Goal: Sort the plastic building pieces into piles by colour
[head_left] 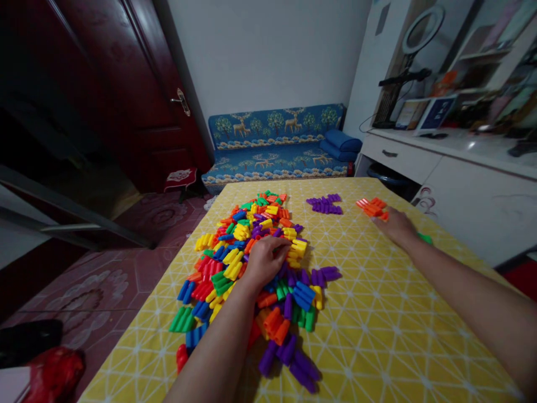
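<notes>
A heap of bullet-shaped plastic building blocks (234, 263) in red, orange, yellow, green, blue and purple covers the left of the table. Over its middle, my left hand (267, 258) is closed with curled fingers beside some yellow blocks (297, 249); what the fingertips grip is hidden. On the right, my right hand (394, 225) has its fingers closed at the near edge of a cluster of orange building blocks (371, 207). Between the hands, farther back, lies a group of purple building blocks (325, 204). A green block (425, 238) shows partly behind my right wrist.
The table wears a yellow cloth (361, 313) with white lines. Beyond it stands a blue patterned sofa (268, 159). To the right is a white cabinet (474, 173) with a ring light (423, 31); a dark red door (113, 84) is at left.
</notes>
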`<state>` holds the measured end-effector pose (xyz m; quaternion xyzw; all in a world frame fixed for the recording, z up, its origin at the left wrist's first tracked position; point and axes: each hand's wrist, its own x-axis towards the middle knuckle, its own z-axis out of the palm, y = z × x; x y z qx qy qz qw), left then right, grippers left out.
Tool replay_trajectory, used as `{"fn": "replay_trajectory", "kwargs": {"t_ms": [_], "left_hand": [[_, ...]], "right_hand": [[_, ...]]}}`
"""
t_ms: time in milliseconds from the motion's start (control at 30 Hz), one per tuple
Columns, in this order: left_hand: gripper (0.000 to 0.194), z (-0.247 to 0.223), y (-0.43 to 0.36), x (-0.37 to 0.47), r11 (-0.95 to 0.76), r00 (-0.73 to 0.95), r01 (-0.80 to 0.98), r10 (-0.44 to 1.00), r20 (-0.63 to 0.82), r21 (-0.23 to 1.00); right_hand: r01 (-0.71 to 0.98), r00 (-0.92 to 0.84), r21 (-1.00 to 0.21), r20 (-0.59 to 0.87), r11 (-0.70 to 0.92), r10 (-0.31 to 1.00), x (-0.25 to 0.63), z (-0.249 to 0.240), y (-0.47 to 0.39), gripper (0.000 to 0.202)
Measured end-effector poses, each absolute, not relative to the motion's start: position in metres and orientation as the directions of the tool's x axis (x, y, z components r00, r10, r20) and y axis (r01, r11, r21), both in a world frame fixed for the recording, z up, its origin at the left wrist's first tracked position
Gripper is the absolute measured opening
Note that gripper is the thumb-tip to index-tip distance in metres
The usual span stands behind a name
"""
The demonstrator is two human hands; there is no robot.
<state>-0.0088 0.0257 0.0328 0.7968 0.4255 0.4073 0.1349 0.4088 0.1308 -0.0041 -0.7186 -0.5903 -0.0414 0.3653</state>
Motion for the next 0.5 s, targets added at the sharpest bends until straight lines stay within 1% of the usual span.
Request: {"fn": "replay_trajectory", "kwargs": {"t_ms": [33,67,100,167,233,300,400,433,500], "left_hand": [[0.017,0.032,0.026,-0.009,-0.600,0.306,0.568,0.790,0.532,0.564],[0.017,0.032,0.026,-0.009,-0.599,0.307,0.567,0.790,0.530,0.565],[0.018,0.031,0.026,-0.009,-0.600,0.309,0.566,0.791,0.528,0.566],[0.018,0.030,0.026,-0.010,-0.601,0.312,0.563,0.790,0.528,0.567],[0.018,0.030,0.026,-0.010,-0.600,0.308,0.564,0.790,0.530,0.567],[0.018,0.032,0.025,-0.011,-0.601,0.309,0.568,0.789,0.531,0.562],[0.018,0.036,0.024,-0.012,-0.627,0.359,0.569,0.772,0.525,0.532],[0.018,0.038,0.023,-0.012,-0.640,0.387,0.570,0.762,0.519,0.514],[0.018,0.040,0.022,-0.013,-0.662,0.440,0.590,0.744,0.503,0.462]], "right_hand": [[0.872,0.302,-0.488,0.488,-0.031,0.819,0.391,-0.002,0.119,0.034],[0.860,0.285,-0.510,0.498,0.011,0.819,0.371,0.001,0.107,0.036],[0.836,0.237,-0.540,0.513,0.095,0.825,0.348,0.002,0.093,0.037],[0.737,0.073,-0.612,0.493,0.286,0.867,0.298,0.004,0.065,0.036],[0.645,-0.068,-0.659,0.453,0.386,0.889,0.251,0.002,0.040,0.034],[0.620,-0.146,-0.665,0.423,0.416,0.894,0.213,0.000,0.023,0.042],[0.672,-0.153,-0.628,0.402,0.393,0.903,0.182,-0.002,0.010,0.064],[0.700,-0.148,-0.606,0.395,0.379,0.907,0.177,-0.002,0.008,0.068],[0.746,-0.143,-0.564,0.384,0.354,0.912,0.173,-0.002,0.006,0.069]]}}
